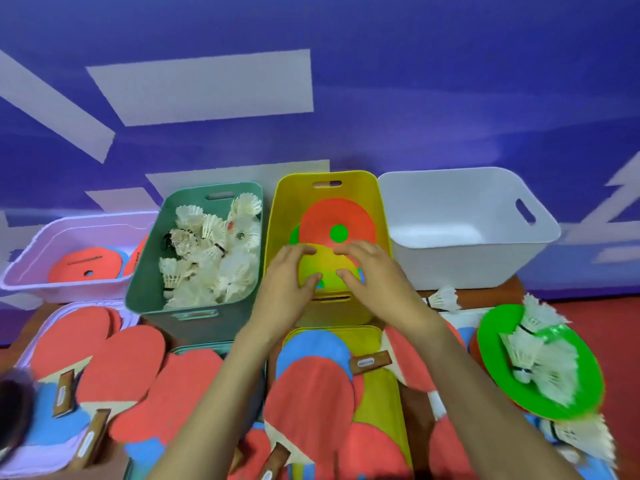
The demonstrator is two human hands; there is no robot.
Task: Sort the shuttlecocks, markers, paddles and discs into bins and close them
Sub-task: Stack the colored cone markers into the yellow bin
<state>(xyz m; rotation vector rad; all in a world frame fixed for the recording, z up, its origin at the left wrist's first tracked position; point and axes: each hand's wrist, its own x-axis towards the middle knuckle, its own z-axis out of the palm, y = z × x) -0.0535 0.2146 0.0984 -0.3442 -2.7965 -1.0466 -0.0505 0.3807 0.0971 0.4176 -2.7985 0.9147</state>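
Both my hands reach into the yellow bin (381,216). My left hand (287,275) and my right hand (372,271) grip a yellow-green disc (327,266) by its two sides, thumbs on the near edge. Behind it in the bin lies an orange disc (322,220) with a green centre hole. The green bin (152,271) holds several white shuttlecocks (211,251). The lilac bin (31,261) at the left holds orange discs (81,268). The white bin (460,251) at the right looks empty.
Red and blue paddles (135,368) lie piled over bin lids in front, with one (311,396) on a yellow lid (379,403). At the right, a green disc (491,372) carries shuttlecocks (540,362). Another shuttlecock (445,299) lies by the white bin. A purple wall stands behind.
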